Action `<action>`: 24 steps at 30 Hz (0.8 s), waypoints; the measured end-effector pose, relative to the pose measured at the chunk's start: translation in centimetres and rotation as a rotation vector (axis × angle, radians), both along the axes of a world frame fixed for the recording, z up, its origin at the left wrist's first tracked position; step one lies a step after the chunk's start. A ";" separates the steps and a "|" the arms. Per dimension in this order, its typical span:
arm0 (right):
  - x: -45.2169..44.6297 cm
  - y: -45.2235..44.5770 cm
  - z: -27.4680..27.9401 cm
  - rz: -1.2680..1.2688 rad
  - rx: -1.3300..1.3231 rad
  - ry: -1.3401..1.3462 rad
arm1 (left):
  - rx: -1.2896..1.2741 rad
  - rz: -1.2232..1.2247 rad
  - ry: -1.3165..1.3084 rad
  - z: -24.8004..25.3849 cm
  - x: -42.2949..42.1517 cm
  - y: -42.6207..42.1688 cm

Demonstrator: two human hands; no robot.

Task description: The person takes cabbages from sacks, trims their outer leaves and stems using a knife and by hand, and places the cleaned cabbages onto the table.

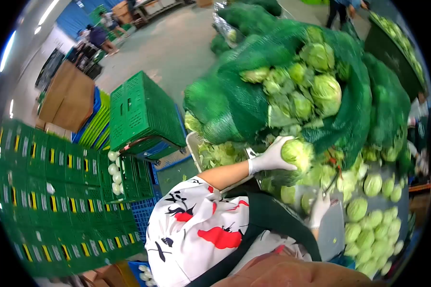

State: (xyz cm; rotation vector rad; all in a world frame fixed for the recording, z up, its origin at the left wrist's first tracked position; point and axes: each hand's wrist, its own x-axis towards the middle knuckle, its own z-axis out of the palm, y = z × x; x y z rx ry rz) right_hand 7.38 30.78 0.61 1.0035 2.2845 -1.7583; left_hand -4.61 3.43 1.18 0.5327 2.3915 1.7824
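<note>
My left hand [272, 157], in a white glove, is wrapped round the left side of a pale green cabbage [298, 154]. Lower right, my right hand [320, 208], also gloved, is closed on a thin knife-like tool [331, 183] that points up and away; its exact shape is hard to make out. Just beyond the held cabbage lies an open green mesh sack [244, 86] with loose cabbages [325, 94] in its mouth. Cut leaves and cabbages lie between and around my hands. A grey board [331, 229] is beside my right hand.
Several cabbages [368, 237] are grouped at the lower right. A white crate [194, 152] of leaves stands left of my left hand. Stacked green crates [57, 191] fill the left side, with a crate stack [146, 110] nearer. Other people [98, 37] are in the background.
</note>
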 end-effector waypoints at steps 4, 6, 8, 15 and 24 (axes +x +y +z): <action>1.2 1.1 -9.5 0.134 -0.010 0.143 | -0.283 0.131 -0.240 -9.6 3.9 2.9; 1.4 -0.3 -10.6 0.215 0.408 0.265 | -0.505 0.124 -0.266 -12.7 4.5 4.2; 1.5 -2.5 -6.2 0.210 0.247 0.098 | -0.484 0.056 -0.371 -11.8 3.9 4.6; 3.2 -3.5 -9.4 0.401 0.550 -0.117 | -0.574 -0.043 -0.422 -12.2 2.5 5.6; 1.5 -5.6 -9.4 0.531 0.656 -0.092 | -0.676 -0.154 -0.299 -10.8 1.6 7.4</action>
